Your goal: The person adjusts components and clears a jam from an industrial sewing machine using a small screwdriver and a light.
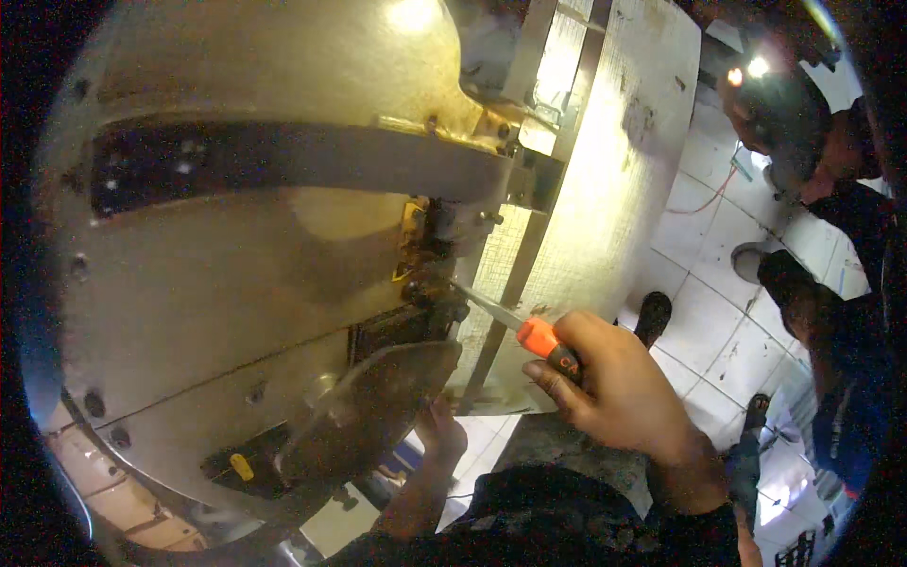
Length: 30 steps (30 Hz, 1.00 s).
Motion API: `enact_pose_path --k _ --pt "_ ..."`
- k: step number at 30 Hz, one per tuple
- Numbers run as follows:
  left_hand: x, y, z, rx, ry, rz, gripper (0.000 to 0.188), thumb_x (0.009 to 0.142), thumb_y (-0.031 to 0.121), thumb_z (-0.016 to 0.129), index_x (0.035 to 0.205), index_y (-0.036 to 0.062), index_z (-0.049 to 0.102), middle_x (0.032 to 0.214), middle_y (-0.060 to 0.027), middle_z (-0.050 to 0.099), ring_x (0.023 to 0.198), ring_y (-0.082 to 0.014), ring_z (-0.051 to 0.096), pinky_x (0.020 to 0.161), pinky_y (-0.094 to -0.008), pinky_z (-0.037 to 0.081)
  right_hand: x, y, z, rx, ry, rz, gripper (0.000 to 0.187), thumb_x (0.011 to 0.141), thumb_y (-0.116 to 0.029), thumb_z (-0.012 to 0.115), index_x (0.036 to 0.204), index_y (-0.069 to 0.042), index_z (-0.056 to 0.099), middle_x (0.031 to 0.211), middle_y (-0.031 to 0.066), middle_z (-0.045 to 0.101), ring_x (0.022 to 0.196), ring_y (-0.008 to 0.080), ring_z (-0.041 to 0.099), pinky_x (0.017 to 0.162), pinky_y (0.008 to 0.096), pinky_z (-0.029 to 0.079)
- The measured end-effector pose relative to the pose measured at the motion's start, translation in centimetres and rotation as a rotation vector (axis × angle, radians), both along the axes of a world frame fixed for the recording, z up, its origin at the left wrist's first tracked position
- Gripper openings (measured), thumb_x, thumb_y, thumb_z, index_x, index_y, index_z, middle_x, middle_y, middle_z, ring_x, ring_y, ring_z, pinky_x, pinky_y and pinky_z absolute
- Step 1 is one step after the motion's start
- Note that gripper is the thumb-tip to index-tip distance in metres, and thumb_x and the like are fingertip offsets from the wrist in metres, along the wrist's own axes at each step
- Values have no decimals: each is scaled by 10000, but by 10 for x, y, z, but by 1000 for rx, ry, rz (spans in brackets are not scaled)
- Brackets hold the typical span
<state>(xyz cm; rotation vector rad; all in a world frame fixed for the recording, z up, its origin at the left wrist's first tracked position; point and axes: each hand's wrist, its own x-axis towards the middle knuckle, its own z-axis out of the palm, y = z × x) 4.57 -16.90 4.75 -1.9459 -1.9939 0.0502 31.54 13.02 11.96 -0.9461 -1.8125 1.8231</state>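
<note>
My right hand (628, 387) is closed around the orange and black handle of a screwdriver (536, 333). The shaft points up and left, and its tip meets a dark, greasy mechanism (430, 283) at the edge of a large metal machine panel (236, 274). Whether the tip sits in a screw or slot is too small to tell. Below the mechanism, a dark rounded metal cover (373, 406) stands tilted out from the panel. My left hand (439, 433) grips its right edge, with some fingers hidden behind it.
A dark curved strip (293, 161) crosses the panel. Beside the machine runs a pale textured board (605, 161) with a metal bar along it. At right, people (803, 113) are close by on the white tiled floor (709, 255), where a thin red cable (704, 203) lies.
</note>
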Motion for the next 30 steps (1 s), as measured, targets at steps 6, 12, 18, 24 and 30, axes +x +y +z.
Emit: enact_pose_path --k 6,12,18,24,30 --pt "58 56 38 224 -1046 828 314 974 253 416 1082 -20 526 1077 -149 576 994 -242 536 908 -380 418 -12 -14 -16 -32 88 -105 237 796 -136 715 928 5 578 804 167 550 724 346 558 651 385 441" --pt "45 36 15 290 -1066 695 383 982 307 410 1155 -25 490 1087 -152 563 975 -247 543 873 -380 441 -11 -9 -26 -50 97 -151 236 797 -121 704 921 7 549 813 176 533 737 360 551 661 404 442" --pt "42 38 17 256 -1049 696 461 989 362 405 1227 -30 454 1097 -155 551 955 -251 550 838 -380 463 -15 -3 -42 -48 90 -188 217 766 -59 706 935 1 582 800 147 555 705 271 547 654 337 433" --pt "45 33 17 329 -916 689 409 966 266 448 1242 -36 453 1116 -178 552 954 -275 565 847 -420 465 -17 7 -44 -86 127 -175 219 750 -40 699 930 2 581 842 153 571 736 294 570 678 344 449" --pt "53 47 15 319 -856 609 344 963 177 442 1211 -55 495 1077 -184 582 930 -285 578 855 -450 445 -18 10 -50 -91 110 -179 244 726 -16 695 937 -2 572 890 154 598 783 308 598 721 339 467"
